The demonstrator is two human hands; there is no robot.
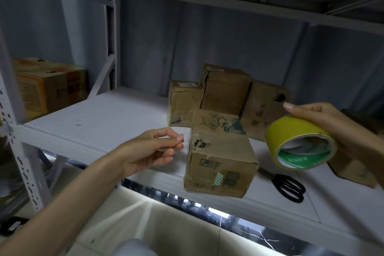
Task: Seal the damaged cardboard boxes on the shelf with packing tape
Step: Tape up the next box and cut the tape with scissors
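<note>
A roll of yellow tape (300,143) is held up in the right hand (324,122), whose fingers (295,108) are wrapped over its rim, just to the right of the nearest box (220,158). The left hand (149,149) hovers just beside that box, not touching it, with thumb and forefinger pinched together on nothing that can be made out. The step in hand is judged to be the freeing of the tape end, no strip being drawn yet. The next move calls for the loose end to be found, pulled out and laid over the torn hole (200,144) near the box's upper left corner, then cut with the scissors (288,187) lying on the shelf (99,118) to the box's right. Three more worn boxes (225,91) are grouped behind, touching one another, and another stands at the far right. The shelf is a white metal rack against a grey-blue wall, dimly lit; an orange-printed carton (49,85) is seen in the bay to the left, and pale floor tiles below.
</note>
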